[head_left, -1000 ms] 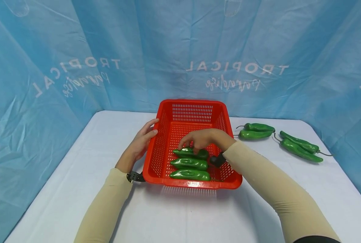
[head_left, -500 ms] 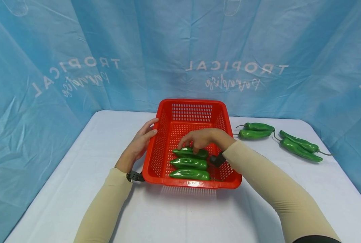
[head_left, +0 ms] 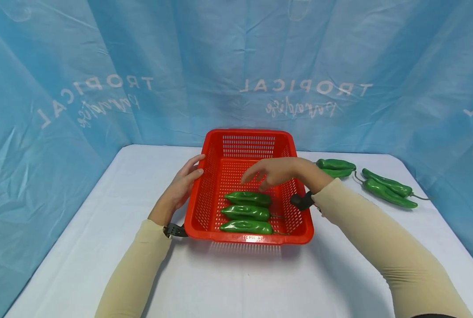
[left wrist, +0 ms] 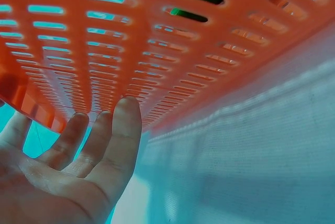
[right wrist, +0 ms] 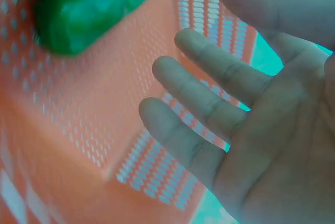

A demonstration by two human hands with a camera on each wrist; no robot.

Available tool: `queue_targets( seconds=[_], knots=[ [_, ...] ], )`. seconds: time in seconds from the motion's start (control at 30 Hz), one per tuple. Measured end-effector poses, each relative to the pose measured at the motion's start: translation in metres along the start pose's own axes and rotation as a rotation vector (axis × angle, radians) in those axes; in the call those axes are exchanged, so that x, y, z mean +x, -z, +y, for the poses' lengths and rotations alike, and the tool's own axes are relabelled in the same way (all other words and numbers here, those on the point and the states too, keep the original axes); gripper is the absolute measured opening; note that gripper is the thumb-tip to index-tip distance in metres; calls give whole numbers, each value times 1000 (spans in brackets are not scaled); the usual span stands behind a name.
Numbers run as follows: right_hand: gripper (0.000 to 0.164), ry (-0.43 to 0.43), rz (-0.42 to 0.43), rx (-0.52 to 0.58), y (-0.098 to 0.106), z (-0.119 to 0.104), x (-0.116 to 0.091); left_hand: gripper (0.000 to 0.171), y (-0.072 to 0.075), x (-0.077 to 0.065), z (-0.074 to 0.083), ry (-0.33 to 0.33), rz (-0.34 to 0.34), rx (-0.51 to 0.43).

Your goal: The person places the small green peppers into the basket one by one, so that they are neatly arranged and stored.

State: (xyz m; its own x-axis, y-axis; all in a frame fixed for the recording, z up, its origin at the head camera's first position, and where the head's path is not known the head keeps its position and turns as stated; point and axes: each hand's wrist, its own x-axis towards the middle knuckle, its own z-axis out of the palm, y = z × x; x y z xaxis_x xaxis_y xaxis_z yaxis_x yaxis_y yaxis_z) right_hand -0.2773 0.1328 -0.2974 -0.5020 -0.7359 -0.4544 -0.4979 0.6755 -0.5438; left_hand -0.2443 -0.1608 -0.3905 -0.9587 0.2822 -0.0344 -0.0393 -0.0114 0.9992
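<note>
A red perforated plastic basket stands on the table with three green chili peppers lying side by side in its near half: a front one, a middle one and a rear one. My left hand rests against the basket's left side; in the left wrist view its straight fingertips touch the slotted outer wall. My right hand hovers inside the basket, just beyond the rear pepper, holding nothing. The right wrist view shows its fingers spread, with a pepper apart from them.
Several more green peppers lie on the white table to the right: a pair near the basket's far right corner and another pair farther right. A blue printed plastic sheet hangs behind and along both sides.
My right hand has let go of the rear pepper and moved up and right from it. The pepper stays in the basket. My left hand keeps its place on the basket's side.
</note>
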Motion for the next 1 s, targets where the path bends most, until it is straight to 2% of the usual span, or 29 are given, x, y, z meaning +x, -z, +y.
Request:
queue_targets(
  seconds=[0.17, 0.4, 0.63, 0.87, 1.0],
  knots=[
    [47, -3, 70, -44, 7, 0, -24, 58, 2, 0, 1, -2, 1, 7],
    [52, -1, 196, -12, 2, 7, -51, 58, 2, 0, -1, -1, -6, -3],
    [50, 21, 350, -9, -10, 31, -87, 57, 1, 0, -2, -3, -6, 2],
    [46, 76, 525, -52, -21, 50, -111, 56, 1, 1, -3, 2, -5, -7],
    [45, 31, 566, -57, -22, 56, -127, 56, 1, 1, -3, 2, -4, -10]
  ],
)
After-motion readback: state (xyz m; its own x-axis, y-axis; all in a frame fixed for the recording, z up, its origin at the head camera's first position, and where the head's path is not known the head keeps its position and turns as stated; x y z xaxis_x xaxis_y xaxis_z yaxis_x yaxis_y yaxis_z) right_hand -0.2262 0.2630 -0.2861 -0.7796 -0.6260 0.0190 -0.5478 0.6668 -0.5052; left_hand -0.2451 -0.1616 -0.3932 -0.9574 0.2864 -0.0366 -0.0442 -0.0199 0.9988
